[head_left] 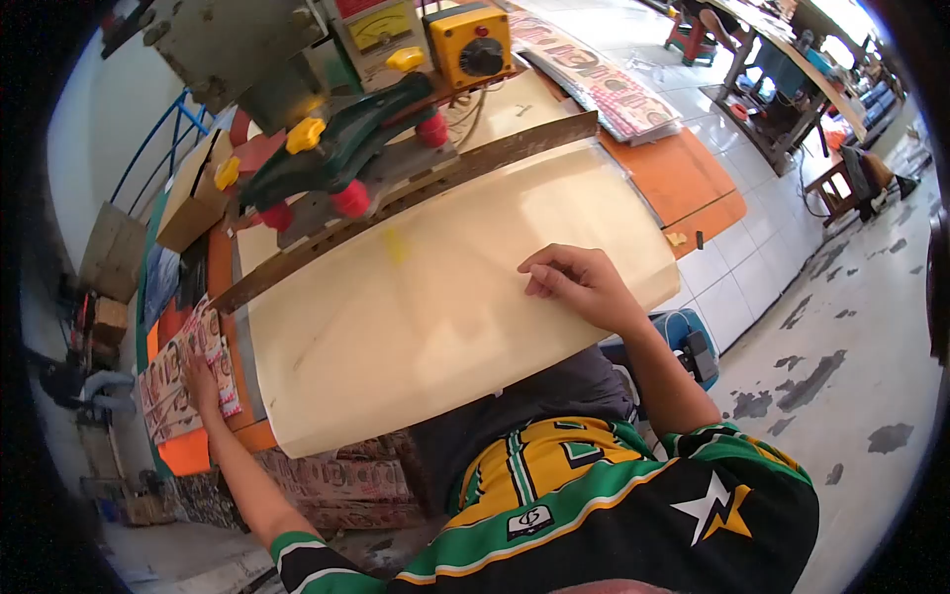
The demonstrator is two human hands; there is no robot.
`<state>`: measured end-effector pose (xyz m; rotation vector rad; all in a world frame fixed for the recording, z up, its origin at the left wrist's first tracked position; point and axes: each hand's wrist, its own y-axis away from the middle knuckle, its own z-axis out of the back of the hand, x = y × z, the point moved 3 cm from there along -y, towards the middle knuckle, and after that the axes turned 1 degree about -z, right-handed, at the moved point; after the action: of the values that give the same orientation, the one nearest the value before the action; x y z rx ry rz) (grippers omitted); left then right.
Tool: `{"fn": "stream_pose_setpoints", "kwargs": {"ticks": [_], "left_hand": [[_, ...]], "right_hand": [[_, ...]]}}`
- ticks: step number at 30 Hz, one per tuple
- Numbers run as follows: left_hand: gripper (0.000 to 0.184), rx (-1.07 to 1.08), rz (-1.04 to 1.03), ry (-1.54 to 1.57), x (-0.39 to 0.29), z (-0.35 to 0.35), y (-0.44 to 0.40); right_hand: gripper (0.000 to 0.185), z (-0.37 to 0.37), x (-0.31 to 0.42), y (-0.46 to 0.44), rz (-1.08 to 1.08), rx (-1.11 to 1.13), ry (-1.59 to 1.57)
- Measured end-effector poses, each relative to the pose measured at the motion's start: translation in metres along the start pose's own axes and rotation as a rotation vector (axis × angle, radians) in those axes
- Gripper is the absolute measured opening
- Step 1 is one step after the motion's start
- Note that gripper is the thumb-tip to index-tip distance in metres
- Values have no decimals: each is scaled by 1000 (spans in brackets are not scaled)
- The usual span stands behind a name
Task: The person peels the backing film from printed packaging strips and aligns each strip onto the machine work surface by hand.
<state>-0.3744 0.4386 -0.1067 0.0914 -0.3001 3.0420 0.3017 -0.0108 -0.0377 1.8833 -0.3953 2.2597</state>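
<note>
My left hand (202, 384) lies with its fingers stretched out on a pile of red-and-cream printed sheets (168, 396) at the left end of the bench. Over the cream-coloured sheet (426, 317) that covers the work surface, my right hand (584, 285) is closed, thumb and fingers drawn together, with nothing visible in it. The cream sheet curves down at its near edge, toward my lap. Just beyond it runs a long brown metal bar (416, 203), below a dark green machine arm (346, 148) with yellow knobs and red fittings.
A yellow control box (469, 45) with a black dial sits atop the machine. More printed sheets (604, 84) are stacked on the orange board (683, 183) at the far right. A cardboard box (193, 193) stands left. Another workbench (782, 49) and a person's arm appear across the room.
</note>
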Motion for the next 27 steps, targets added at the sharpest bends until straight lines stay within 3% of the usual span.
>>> {"fn": "stream_pose_setpoints", "kwargs": {"ticks": [2,6,8,15,17,24,27], "left_hand": [[63,79,101,114,-3,1,3],[64,90,103,-130,1,-1,4],[65,98,245,12,-19,22,17],[64,-32,184,164,-42,44,35],[60,-178,42,310,-41,43,35],[56,-127,155,164,-21,28,24],[56,-63,200,185,-21,30,24]], "right_hand": [[20,1,-1,0,11,-6,4],[22,3,-1,-1,23,23,-6],[22,3,-5,-2,22,21,-28],[23,3,-2,-4,4,39,-69],[23,4,0,-4,-1,41,-78],[25,29,18,-3,-76,54,-264],[28,71,27,-6,-2,-143,-232]]}}
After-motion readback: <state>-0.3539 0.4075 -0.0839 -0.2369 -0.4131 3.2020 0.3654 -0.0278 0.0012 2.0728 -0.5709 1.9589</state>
